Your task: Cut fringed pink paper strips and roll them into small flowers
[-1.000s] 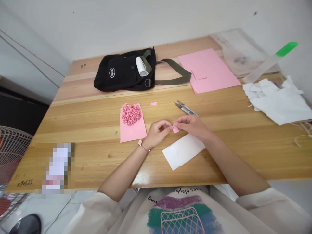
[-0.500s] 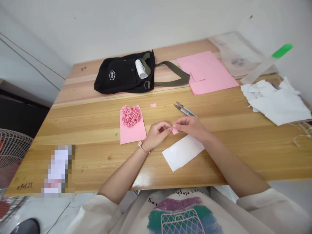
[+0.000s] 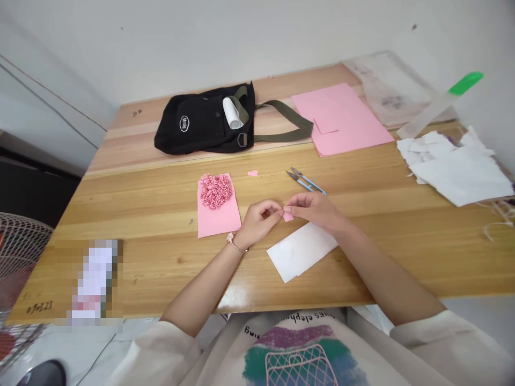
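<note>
My left hand [image 3: 261,219] and my right hand [image 3: 316,210] meet over the middle of the table, fingertips almost touching. Between them both pinch a small piece of pink paper [image 3: 288,216], largely covered by the fingers. Just below my right hand lies a white paper sheet [image 3: 300,252] with one ragged edge. Beyond the fingers rest thread snips [image 3: 304,180] with blue handles, blades apart. To the left of my left hand, a cluster of small pink rolled pieces [image 3: 216,191] sits on a pink paper rectangle [image 3: 219,222]. A tiny pink scrap [image 3: 252,173] lies farther back.
Along the back are a black bag [image 3: 193,126] with a white roll [image 3: 232,113] on it and large pink sheets [image 3: 350,118]. White paper scraps [image 3: 458,171] and a green-tipped strip [image 3: 446,104] occupy the right. A blurred-out phone-like object [image 3: 96,279] lies front left.
Both hands hold nearly the same pose, fingers still pinched on the small pink paper. The view has shifted very slightly; nothing else has visibly moved.
</note>
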Demonstrator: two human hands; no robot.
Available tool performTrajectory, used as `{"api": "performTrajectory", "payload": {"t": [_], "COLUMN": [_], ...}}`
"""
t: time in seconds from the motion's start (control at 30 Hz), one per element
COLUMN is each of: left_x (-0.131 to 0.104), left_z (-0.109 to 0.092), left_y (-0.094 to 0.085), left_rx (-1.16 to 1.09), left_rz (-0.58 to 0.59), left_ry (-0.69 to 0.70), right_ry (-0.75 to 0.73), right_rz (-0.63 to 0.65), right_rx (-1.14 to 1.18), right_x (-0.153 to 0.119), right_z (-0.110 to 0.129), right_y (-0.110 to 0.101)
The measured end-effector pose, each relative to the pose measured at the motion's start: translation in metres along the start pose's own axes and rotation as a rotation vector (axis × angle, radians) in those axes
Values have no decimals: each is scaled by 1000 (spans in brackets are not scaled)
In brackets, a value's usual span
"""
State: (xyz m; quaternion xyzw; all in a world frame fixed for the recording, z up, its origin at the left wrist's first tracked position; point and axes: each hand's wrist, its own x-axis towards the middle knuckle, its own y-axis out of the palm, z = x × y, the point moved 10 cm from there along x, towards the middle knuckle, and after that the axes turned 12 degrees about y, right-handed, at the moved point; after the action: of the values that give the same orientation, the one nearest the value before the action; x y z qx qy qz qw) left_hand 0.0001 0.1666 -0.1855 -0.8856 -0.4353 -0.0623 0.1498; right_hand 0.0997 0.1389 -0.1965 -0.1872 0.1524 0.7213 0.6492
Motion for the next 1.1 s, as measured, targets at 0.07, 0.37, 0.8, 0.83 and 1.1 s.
{"api": "performTrajectory", "payload": {"t": [0.07, 0.37, 0.8, 0.83, 1.1], "left_x": [0, 0, -1, -1, -1], "left_z": [0, 0, -2, -4, -8], "left_y": [0, 0, 0, 0, 2], "left_rx": [2, -1, 45, 55, 98], "left_rz": [-3, 1, 19, 22, 26], "left_ry": [-4, 2, -53, -45, -28], "right_ry": [29, 20, 15, 5, -6], "right_rz": [40, 38, 15, 14, 1], "right_rx": [6, -2, -2, 13, 81], "right_x": [0, -2, 1, 1, 4], "right_z": [-3, 0, -1, 0, -2], "right_y": [2, 2, 1, 1, 0]}}
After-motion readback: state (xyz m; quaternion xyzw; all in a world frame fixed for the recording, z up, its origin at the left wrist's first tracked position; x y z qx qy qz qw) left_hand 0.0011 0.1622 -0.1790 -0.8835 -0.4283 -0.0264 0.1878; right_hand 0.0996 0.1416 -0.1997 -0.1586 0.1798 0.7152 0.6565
